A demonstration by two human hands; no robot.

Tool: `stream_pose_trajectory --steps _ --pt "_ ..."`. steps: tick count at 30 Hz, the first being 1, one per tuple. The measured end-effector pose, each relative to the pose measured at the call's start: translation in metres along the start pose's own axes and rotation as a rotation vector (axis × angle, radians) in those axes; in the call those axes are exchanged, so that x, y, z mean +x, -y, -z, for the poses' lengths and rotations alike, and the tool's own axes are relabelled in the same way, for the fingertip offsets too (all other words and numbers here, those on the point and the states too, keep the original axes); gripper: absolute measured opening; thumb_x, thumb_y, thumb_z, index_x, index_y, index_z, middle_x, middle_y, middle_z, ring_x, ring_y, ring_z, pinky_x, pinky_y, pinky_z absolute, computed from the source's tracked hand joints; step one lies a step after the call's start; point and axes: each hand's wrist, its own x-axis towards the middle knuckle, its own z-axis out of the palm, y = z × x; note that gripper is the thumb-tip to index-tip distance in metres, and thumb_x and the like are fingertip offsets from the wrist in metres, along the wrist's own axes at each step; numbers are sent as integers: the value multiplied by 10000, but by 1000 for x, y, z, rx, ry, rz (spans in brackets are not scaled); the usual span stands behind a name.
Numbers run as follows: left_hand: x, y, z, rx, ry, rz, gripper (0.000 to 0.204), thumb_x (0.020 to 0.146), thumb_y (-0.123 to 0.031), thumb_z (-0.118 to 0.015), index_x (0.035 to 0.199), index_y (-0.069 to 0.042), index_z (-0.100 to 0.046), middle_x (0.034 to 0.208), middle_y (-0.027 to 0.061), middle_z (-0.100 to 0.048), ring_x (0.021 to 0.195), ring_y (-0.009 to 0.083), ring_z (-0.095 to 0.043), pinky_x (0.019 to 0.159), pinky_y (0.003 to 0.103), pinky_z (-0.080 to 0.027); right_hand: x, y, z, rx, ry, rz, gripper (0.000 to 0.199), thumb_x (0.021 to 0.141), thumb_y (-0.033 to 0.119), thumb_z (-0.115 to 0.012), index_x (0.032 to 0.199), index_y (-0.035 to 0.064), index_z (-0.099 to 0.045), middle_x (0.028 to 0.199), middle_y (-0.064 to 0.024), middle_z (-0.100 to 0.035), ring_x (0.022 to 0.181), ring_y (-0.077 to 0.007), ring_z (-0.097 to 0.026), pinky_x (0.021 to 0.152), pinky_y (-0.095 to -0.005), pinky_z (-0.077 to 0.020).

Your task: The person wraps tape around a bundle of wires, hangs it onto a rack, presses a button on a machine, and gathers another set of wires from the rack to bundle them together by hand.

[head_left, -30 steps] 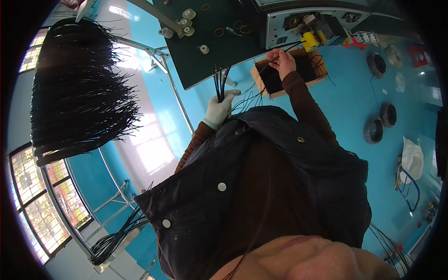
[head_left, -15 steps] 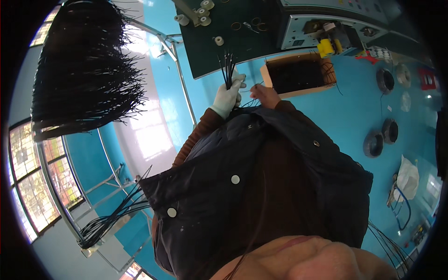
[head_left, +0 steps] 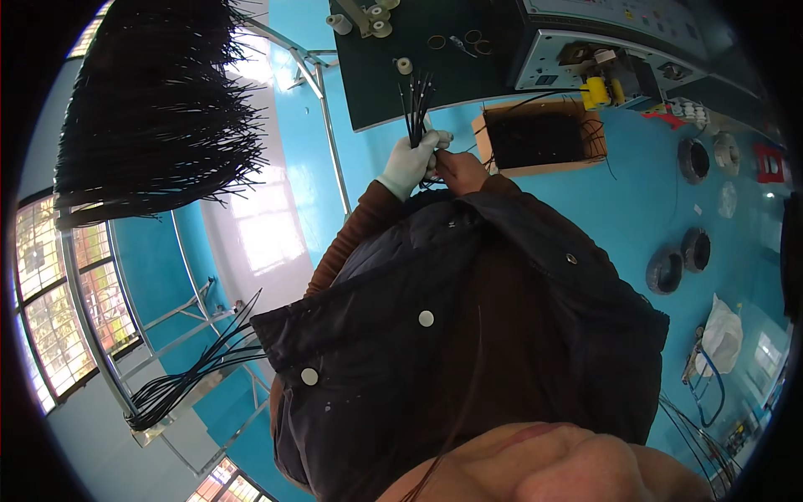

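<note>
Person standing at the near side of a dark green table (head_left: 376,92); both hands raised in front of the dark jacket (head_left: 360,351). Left hand (head_left: 410,161), in a white glove: fingers closed around a bunch of black cables (head_left: 416,113), the free ends pointing away from the body and fanning slightly, over the table's near edge. Right hand (head_left: 462,171), bare: fingers curled in close against the left glove; how tightly, and whether a cable is gripped, cannot be told from here.

Just right of the hands: open cardboard box (head_left: 483,140), dark contents, thin strands looping at its right end. Beyond it, a machine (head_left: 548,63) with a yellow part (head_left: 595,94) on its near side; a black cable runs leftward from there, over the box. On the table, one small spool (head_left: 404,66), with rings farther off to its right.

Far left: thick sheaf of black strands (head_left: 159,117), hanging. Near left: second cable bundle (head_left: 180,389), on a metal rack. Right, on the blue floor (head_left: 585,217): dark coils (head_left: 665,269), white bag (head_left: 721,336).
</note>
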Motion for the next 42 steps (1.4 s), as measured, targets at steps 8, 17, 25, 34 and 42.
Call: stream_pose_trajectory --steps 8,17,25,34,42 --pt "7 13 16 125 -86 -468 314 906 -149 -370 797 33 -603 745 100 -623 632 126 -556 616 249 -450 -19 -51 4 514 -83 -264 214 779 147 -612 948 15 -598 958 -145 -634 844 -228 -629 762 -306 -480" --pt "-18 -1 0 -175 -54 24 343 942 -267 -392 1043 32 -526 489 -42 -251 404 64 -271 407 231 -262 -7 -87 89 833 -1020 -401 357 759 186 -652 1073 87 -514 1035 -51 -549 921 -121 -518 776 -273 -405" --pt "-25 -11 -6 -268 77 188 211 864 -236 -531 952 -46 -559 550 -69 -324 380 23 -246 388 209 -243 7 -102 120 1045 -894 -315 230 848 277 -557 989 96 -550 939 -31 -625 920 -135 -545 776 -296 -395" --pt "-20 -2 -6 -131 149 237 368 907 -280 -439 1066 32 -554 498 -49 -325 375 53 -263 376 220 -269 10 -113 107 978 -904 -233 266 943 273 -429 920 40 -556 849 -83 -641 777 -159 -620 661 -264 -451" --pt "-22 -10 -11 -41 187 102 392 922 -249 -392 1185 24 -496 522 -11 -403 388 69 -329 390 217 -318 1 -110 108 901 -887 -248 304 953 289 -402 964 18 -539 891 -109 -647 789 -171 -622 668 -270 -456"
